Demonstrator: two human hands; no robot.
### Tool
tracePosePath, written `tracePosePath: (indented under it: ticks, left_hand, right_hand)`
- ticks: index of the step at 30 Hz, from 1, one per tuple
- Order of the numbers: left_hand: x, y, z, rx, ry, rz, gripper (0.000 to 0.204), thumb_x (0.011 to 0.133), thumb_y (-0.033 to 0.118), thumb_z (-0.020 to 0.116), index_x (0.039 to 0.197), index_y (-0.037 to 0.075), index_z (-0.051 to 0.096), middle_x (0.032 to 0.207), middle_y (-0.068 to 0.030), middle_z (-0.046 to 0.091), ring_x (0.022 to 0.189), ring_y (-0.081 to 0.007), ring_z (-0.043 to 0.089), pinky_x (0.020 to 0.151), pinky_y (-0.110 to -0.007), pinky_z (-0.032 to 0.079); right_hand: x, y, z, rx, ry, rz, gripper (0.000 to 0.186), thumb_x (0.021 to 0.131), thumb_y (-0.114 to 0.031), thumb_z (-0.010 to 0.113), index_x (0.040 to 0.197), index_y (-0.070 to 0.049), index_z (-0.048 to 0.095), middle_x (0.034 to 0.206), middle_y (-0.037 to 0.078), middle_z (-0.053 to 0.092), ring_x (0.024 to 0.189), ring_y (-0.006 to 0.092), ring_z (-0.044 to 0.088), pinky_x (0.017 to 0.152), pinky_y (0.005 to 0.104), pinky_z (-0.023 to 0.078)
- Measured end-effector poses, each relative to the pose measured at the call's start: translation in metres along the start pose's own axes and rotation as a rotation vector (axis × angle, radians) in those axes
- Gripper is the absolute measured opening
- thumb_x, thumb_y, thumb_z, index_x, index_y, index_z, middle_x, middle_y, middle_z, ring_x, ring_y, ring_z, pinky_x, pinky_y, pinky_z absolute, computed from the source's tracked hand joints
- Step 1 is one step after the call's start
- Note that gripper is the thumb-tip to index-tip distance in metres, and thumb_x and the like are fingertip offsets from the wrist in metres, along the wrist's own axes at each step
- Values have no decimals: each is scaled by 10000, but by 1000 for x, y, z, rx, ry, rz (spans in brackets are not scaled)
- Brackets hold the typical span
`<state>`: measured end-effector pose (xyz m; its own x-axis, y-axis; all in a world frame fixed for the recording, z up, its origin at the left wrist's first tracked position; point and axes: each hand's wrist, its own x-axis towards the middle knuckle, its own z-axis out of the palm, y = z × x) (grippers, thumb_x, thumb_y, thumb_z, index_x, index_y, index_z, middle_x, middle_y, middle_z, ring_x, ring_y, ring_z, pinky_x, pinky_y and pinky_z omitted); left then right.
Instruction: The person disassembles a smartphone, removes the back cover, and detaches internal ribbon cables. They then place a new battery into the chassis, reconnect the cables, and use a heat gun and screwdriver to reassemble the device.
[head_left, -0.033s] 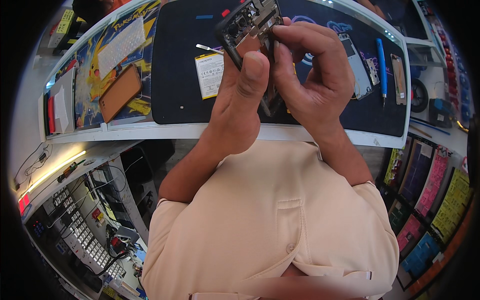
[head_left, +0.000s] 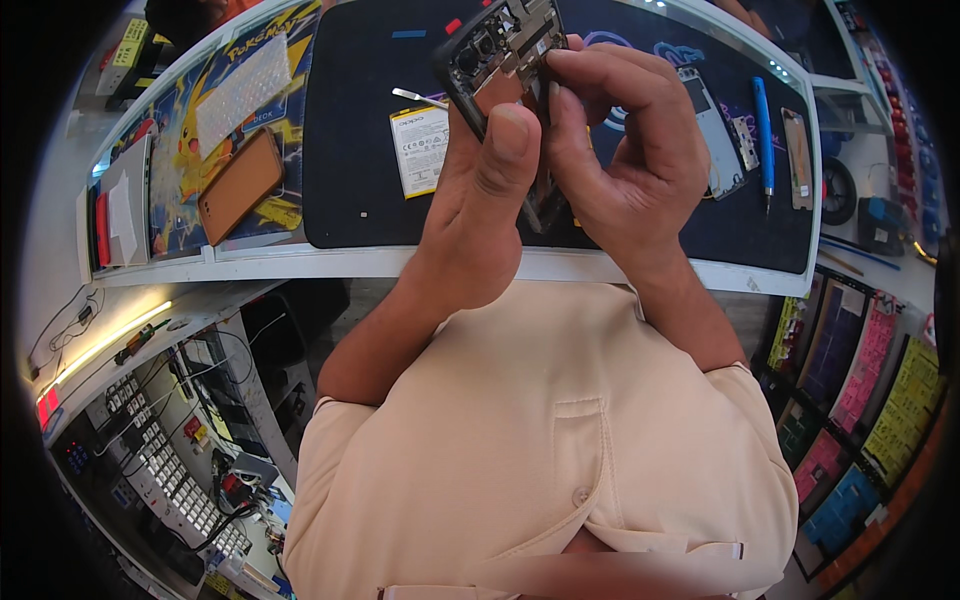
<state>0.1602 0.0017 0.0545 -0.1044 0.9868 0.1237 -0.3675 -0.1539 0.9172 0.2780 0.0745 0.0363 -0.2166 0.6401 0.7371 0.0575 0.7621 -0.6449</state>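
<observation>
Our left hand [head_left: 472, 215] grips the phone [head_left: 498, 92], long axis away from us; our right hand [head_left: 640, 150] bunches at its right edge, hold unclear.

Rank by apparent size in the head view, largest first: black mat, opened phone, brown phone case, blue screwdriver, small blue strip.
1. Black mat
2. Opened phone and brown phone case: unsure, since the phone is nearer the camera and partly covered
3. Blue screwdriver
4. Small blue strip
</observation>
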Motion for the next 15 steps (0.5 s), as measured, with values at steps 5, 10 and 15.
tracePosePath:
  ticks: [5, 10, 15]
  left_hand:
    - [0, 3, -1, -71, 23, -42, 820, 1061, 619, 450, 1582, 0, 314, 1492, -127, 474, 1351, -209, 507, 1148, -370, 400]
    - [1, 3, -3, -74, 3, -25, 793, 1069, 611, 431, 1576, 10, 329, 1482, -122, 486, 1344, -203, 515, 1144, -365, 406]
    - [-1, 2, -4, -73, -9, -7, 768, 1077, 604, 411, 1569, 19, 343, 1471, -117, 499, 1336, -197, 524, 1140, -361, 412]
  right_hand:
    - [2, 5, 4, -19, 75, -21, 315, 761, 48, 800, 1055, -59, 767, 1026, 106, 736, 838, 152, 690, 609, 241, 541]
    - [3, 9, 4, -37, 73, -57, 329, 755, 58, 800, 1063, -55, 776, 1024, 104, 730, 851, 155, 700, 621, 242, 558]
    - [3, 8, 3, -49, 75, -88, 338, 749, 71, 799, 1065, -47, 782, 1022, 106, 722, 867, 166, 709, 640, 246, 572]
